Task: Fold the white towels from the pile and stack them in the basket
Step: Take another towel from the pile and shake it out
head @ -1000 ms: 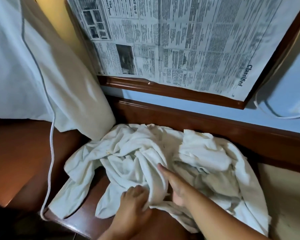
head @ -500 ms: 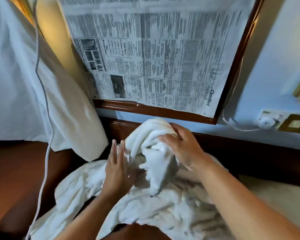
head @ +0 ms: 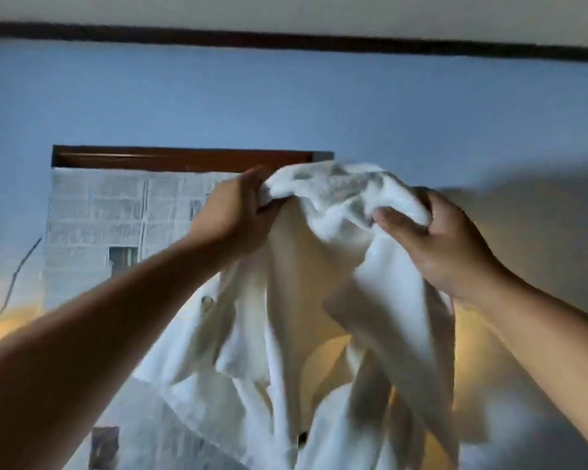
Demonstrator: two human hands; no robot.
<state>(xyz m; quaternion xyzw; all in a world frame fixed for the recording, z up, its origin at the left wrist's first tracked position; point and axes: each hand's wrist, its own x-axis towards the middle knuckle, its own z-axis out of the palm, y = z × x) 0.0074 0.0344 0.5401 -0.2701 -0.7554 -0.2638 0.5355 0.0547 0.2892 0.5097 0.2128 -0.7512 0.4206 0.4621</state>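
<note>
The white towel (head: 384,283) hangs in mid-air before the blue wall (head: 319,106), held by its bunched top edge. The left hand (head: 235,215) has its fingers (head: 262,198) curled round one gather of cloth. The right hand (head: 448,245) pinches another gather between thumb and fingers.

The towel looks soft, limp and light. It drapes in loose folds and would not hold a shape. In this blurred view, its corners are probably buried in the hanging folds. It is best taken by two neighbouring corners, so that the cloth falls flat.
</note>
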